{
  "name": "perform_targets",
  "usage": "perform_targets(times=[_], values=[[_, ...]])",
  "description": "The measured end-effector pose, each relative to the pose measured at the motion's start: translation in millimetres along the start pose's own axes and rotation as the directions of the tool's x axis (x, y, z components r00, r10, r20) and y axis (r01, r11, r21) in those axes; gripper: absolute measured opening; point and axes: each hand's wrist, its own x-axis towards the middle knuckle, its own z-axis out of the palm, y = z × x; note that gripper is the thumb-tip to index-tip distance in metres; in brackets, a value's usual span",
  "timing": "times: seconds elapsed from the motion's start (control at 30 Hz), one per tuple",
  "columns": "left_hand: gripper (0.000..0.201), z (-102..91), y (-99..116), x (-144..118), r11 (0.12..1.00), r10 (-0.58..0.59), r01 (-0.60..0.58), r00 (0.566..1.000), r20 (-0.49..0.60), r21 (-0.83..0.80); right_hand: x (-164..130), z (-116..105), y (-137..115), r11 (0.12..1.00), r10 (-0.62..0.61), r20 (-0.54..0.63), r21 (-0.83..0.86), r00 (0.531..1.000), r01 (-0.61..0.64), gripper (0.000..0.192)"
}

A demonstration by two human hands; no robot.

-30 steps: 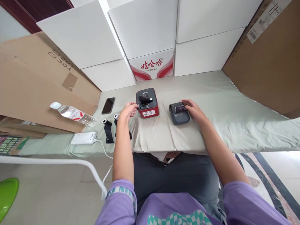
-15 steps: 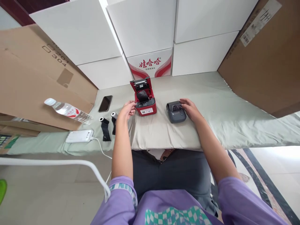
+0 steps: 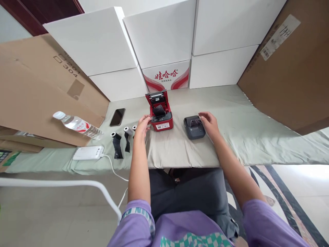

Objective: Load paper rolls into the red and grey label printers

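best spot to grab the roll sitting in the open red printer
Pinch the dark roll by its two ends, coming straight down from above: the red printer has its lid tipped back, so only the top of the bay is open.

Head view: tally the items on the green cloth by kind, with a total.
Label printers: 2 (red printer with lid open, left hand at its side; dark grey printer, right hand on it)
Black rolls: 3 (first, second, third partly hidden by the hand)
Phone: 1
Water bottle: 1
White power bank: 1
Total: 8
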Motion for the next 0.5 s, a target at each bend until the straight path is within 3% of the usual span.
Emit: perform_targets(times=[0.1,0.17,0.23,0.37,0.43,0.5], values=[[0.030,1.5,-12,6,0.997,0.036,-0.037,0.999,-0.028,-0.064,-25,24,-29,0.957,-0.274,-0.165,-0.148,0.948,0.250,0.016],[0.038,4.5,-20,10,0.990,0.041,-0.046,0.998,-0.041,-0.133,-38,53,-45,0.951,-0.304,-0.083,-0.076,0.949,0.298,0.019],[0.046,8.7,-26,14,0.978,0.032,-0.037,0.999,-0.025,-0.207,-40,88,-51,0.972,-0.230,0.079,0.063,0.970,0.226,0.032],[0.049,16.1,-33,18,0.972,0.015,-0.010,1.000,0.019,-0.233,-21,145,-39,0.994,-0.028,0.305,0.107,0.952,-0.005,0.100],[0.049,17.6,-36,19,0.974,0.024,-0.018,1.000,0.021,-0.228,-11,157,-29,0.993,-0.053,0.363,0.119,0.930,0.011,0.115],[0.049,18.1,-39,19,0.970,0.047,-0.040,0.999,0.023,-0.242,-8,159,-22,0.989,-0.113,0.355,0.130,0.928,0.071,0.117]])
